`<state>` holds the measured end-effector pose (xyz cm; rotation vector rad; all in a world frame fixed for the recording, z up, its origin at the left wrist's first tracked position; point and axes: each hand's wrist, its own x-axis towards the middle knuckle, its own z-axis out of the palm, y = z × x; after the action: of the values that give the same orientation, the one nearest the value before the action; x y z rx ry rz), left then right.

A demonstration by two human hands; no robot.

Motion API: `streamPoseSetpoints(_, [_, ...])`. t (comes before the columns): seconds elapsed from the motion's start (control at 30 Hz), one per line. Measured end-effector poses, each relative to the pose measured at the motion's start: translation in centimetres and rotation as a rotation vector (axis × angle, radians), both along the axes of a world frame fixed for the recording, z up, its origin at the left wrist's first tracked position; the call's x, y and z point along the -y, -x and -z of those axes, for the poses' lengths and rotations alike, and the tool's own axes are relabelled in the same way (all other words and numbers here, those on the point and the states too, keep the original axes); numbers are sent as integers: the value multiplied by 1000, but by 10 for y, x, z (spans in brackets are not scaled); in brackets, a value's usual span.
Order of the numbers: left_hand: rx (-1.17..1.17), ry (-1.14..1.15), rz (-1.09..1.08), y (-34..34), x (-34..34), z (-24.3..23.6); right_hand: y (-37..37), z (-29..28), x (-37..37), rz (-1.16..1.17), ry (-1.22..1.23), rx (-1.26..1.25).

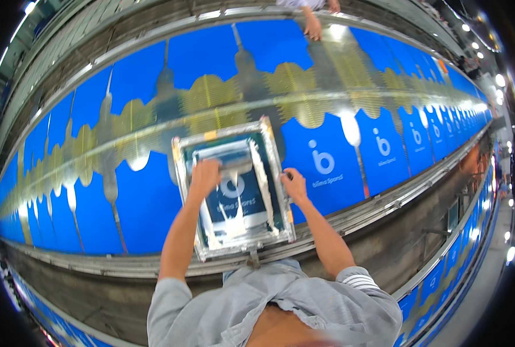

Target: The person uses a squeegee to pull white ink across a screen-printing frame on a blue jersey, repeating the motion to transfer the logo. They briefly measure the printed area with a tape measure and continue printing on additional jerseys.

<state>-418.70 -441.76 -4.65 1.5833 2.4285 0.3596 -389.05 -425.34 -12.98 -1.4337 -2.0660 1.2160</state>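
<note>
A screen printing frame [289, 226] lies in front of me over the blue fabric pieces on the long table. White ink [263, 184] streaks its mesh, thickest down the right side and along the bottom. My left hand [206, 176] is closed on a squeegee [237, 168], whose blade lies across the upper part of the mesh. Through the mesh a round logo shows. At the frame's right edge, my right hand [294, 184] has its fingers curled round the rim.
Blue fabric pieces [338, 141] line both sides of the long table, those on the near right bearing white logos. A metal rail [350, 218] runs along the near edge. Across the table, another person's hand [313, 28] rests on it. A second printing table [442, 289] stands at the lower right.
</note>
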Motion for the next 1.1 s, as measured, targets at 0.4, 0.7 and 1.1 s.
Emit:
streamPoseSetpoints(0.4, [121,-266,-173,-66,60,-2,22,-57,7,14,20,-4])
streamPoseSetpoints(0.7, [43,-314,-121,-220,169,21,15,-26,-6,83,-213,-77])
streamPoseSetpoints(1.1, [-105,-108,-64,-192,200,87,27,37,58,120,196,-201])
